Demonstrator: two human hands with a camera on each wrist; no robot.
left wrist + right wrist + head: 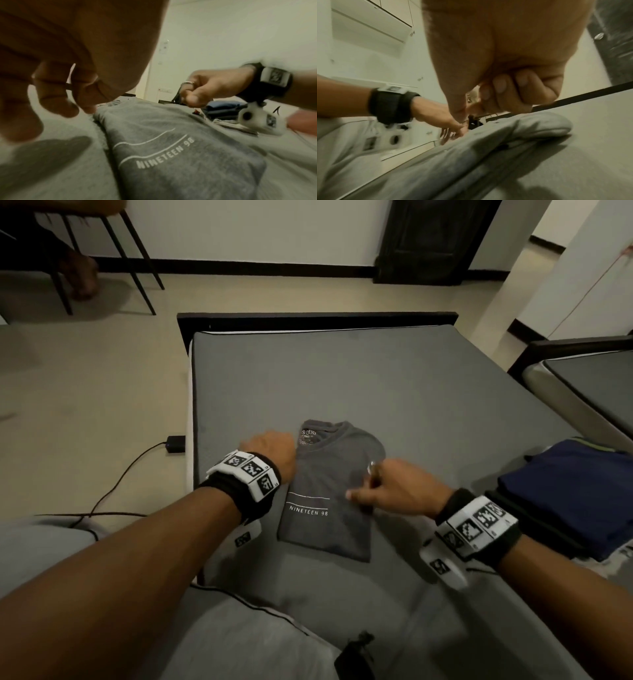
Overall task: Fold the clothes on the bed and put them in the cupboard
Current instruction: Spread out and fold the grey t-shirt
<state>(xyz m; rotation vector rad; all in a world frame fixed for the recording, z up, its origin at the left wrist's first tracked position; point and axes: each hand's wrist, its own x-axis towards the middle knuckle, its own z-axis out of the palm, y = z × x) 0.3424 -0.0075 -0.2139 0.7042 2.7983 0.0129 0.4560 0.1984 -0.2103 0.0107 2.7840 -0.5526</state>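
Grey cotton, the T-shirt [330, 491] lay on the bed [342, 378] already folded into a narrow rectangle, collar away from us. Our left hand [270, 448] hovered at its left edge, fingers loosely curled, holding nothing. Our right hand [390, 489] hung curled above its right side, seemingly empty. A folded stack [575, 498] waited to the right. We judged a final fold and the cupboard trip remained.

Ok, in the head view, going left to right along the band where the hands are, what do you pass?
Black charger on the floor → left hand → folded grey T-shirt → right hand → stack of dark blue folded clothes.
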